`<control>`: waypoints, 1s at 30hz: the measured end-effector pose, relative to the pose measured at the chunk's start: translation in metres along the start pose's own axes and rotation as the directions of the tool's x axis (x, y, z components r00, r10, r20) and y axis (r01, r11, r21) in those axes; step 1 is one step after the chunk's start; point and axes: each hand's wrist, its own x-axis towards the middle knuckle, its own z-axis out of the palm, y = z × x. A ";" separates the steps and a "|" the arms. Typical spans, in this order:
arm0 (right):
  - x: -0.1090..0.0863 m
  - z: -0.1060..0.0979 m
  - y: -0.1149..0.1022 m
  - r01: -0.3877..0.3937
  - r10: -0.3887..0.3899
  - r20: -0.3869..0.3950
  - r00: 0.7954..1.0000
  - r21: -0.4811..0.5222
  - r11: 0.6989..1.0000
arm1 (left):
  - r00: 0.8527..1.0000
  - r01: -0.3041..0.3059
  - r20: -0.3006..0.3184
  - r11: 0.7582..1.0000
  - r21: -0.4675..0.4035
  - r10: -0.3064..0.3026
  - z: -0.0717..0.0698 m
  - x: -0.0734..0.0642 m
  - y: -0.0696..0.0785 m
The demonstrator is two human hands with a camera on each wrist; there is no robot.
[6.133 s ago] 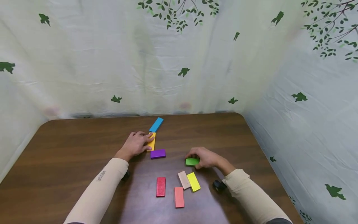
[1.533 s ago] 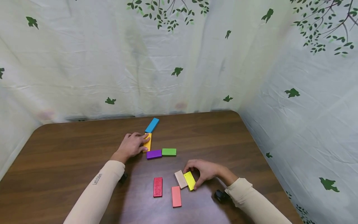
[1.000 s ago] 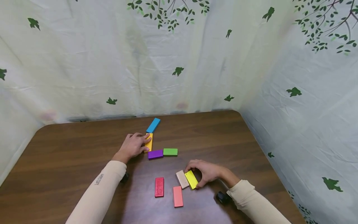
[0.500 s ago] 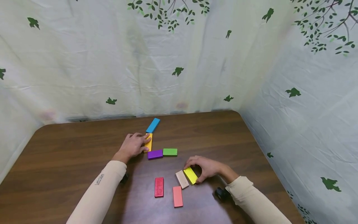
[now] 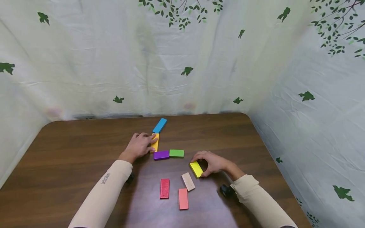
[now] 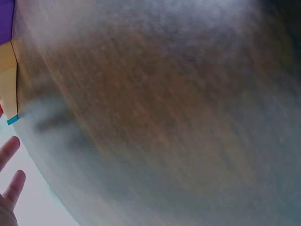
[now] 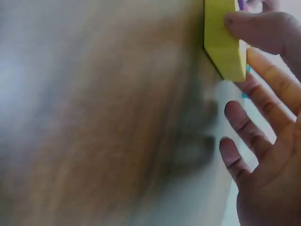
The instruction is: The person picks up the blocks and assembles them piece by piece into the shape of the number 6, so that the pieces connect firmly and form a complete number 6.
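Note:
My right hand (image 5: 212, 163) pinches a yellow domino block (image 5: 196, 169) by its two ends, thumb at the near end, fingers at the far end. In the right wrist view the thumb (image 7: 263, 30) lies against this block, and the other fingers spread behind it. My left hand (image 5: 139, 145) rests thumb and fingertips on an orange-yellow domino block (image 5: 155, 143). That block lies between a blue domino block (image 5: 159, 125) and a purple domino block (image 5: 161, 155). A green domino block (image 5: 176, 154) continues the row at the purple one's right end.
Nearer on the brown table (image 5: 85, 152) lie a red domino block (image 5: 164, 188), a beige one and a coral domino block (image 5: 183, 199). The beige domino block (image 5: 188, 181) touches or nearly touches the coral one's top. A white curtain (image 5: 114, 63) hangs behind.
Earlier, the right hand set the green block beside the purple one. It then took the yellow block and moved it away from the beige one, towards the far side. The left hand stayed put.

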 end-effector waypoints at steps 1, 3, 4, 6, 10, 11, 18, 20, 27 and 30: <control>0.002 -0.001 0.001 -0.014 0.014 -0.008 1.000 -0.003 1.000 | 1.000 0.001 -0.002 1.000 0.002 -0.001 -0.001 0.000 -0.001; 0.006 -0.002 0.002 -0.027 0.027 -0.029 0.999 0.002 1.000 | 1.000 0.001 -0.010 1.000 0.009 -0.001 -0.002 -0.001 -0.002; 0.007 -0.002 0.003 -0.027 0.027 -0.040 0.999 0.012 1.000 | 1.000 0.003 -0.014 1.000 0.010 -0.003 -0.002 -0.001 -0.002; 0.010 -0.003 0.005 -0.028 0.029 -0.057 0.998 0.021 0.999 | 1.000 0.002 -0.014 1.000 0.013 -0.002 -0.002 -0.002 -0.001; 0.011 -0.003 0.007 -0.048 0.051 -0.091 0.995 0.031 0.998 | 1.000 -0.006 0.001 1.000 0.004 0.006 0.002 0.000 0.003; 0.011 -0.003 0.006 -0.059 0.061 -0.098 0.993 0.026 0.998 | 1.000 -0.007 0.005 1.000 0.006 0.007 0.002 0.001 0.003; 0.023 0.001 0.000 -0.107 0.105 -0.156 0.982 -0.006 0.994 | 1.000 0.016 0.003 1.000 0.010 -0.016 -0.001 -0.001 0.001; 0.027 0.002 -0.001 -0.114 0.111 -0.164 0.980 -0.006 0.993 | 1.000 0.008 0.005 1.000 0.009 -0.008 -0.002 -0.001 0.000; 0.035 0.003 -0.003 -0.146 0.143 -0.161 0.977 -0.012 0.989 | 1.000 -0.009 -0.011 1.000 0.026 0.009 -0.001 -0.001 -0.002; 0.034 0.002 -0.005 -0.152 0.148 -0.169 0.974 -0.012 0.988 | 1.000 0.000 -0.006 1.000 0.020 0.000 0.001 -0.001 0.001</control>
